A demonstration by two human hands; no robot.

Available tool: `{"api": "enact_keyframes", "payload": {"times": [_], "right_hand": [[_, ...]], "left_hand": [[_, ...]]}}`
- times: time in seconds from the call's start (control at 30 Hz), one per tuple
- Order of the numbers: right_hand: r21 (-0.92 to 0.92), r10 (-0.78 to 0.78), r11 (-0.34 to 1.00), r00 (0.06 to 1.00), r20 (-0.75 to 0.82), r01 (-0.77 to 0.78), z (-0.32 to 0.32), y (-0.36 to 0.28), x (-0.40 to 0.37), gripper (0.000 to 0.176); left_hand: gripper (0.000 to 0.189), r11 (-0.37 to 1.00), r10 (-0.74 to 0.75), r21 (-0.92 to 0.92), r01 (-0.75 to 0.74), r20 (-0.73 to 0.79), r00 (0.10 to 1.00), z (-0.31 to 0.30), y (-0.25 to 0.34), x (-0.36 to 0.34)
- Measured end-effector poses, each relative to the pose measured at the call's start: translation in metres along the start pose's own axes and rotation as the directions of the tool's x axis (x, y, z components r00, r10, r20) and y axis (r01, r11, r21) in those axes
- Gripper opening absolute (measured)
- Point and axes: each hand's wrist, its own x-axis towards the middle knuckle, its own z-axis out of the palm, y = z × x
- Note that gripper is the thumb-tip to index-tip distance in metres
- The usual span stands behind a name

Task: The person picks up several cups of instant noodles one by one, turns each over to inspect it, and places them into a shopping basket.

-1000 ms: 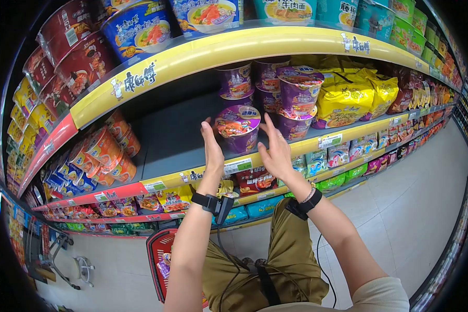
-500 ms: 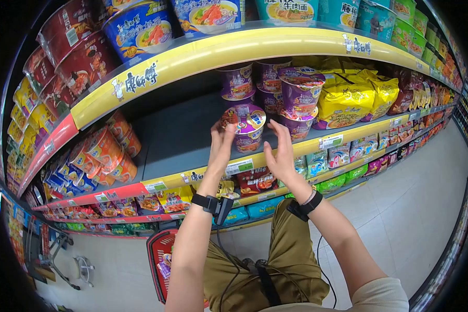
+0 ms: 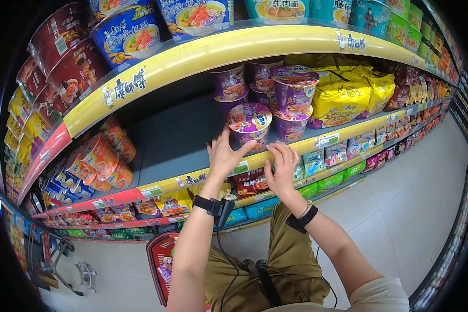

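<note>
A purple instant noodle cup (image 3: 250, 118) stands upright at the front of the middle shelf. My left hand (image 3: 226, 157) is at its lower left, thumb and fingers spread around the near side; whether the skin touches the cup is hard to tell. My right hand (image 3: 282, 169) hovers by the yellow shelf edge, right of that cup, fingers loosely bent and apart with nothing in them. Two more purple cups are stacked to the right, the upper noodle cup (image 3: 295, 93) on the lower one (image 3: 291, 126). Others stand behind.
Yellow noodle bags (image 3: 340, 99) sit to the right, orange noodle cups (image 3: 99, 156) to the left. The yellow upper shelf edge (image 3: 275, 42) juts out above my hands. Below, a red shopping basket (image 3: 156, 260) is beside my legs.
Both hands have drawn down and back from the cup's sides, toward the shelf's front edge. The cup's lid shows more fully now. The camera view has shifted slightly.
</note>
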Motion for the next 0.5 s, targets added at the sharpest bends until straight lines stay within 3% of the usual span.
{"api": "enact_keyframes", "payload": {"times": [0.27,0.33,0.47,0.5], "right_hand": [[-0.028,-0.021,0.999,1.000,0.008,0.021,-0.0017,0.0011,-0.0007,0.045],[-0.030,-0.029,0.999,0.999,0.013,0.029,-0.0015,0.0014,-0.0007,0.044],[-0.043,-0.050,0.998,0.999,0.006,0.050,-0.0007,0.0026,-0.0007,0.045],[-0.051,-0.057,0.997,0.998,0.006,0.057,-0.0019,0.0029,-0.0009,0.046]], "left_hand": [[0.105,0.993,-0.014,0.113,0.012,0.017,1.000,0.0028,0.0030,-0.0035],[0.105,0.976,0.057,0.212,-0.052,-0.018,0.998,0.0042,0.0032,-0.0053],[0.107,0.994,-0.002,0.114,0.000,0.020,1.000,0.0001,0.0086,-0.0072],[0.108,0.996,0.079,0.055,-0.075,-0.076,0.994,-0.0002,0.0100,-0.0098]]}}
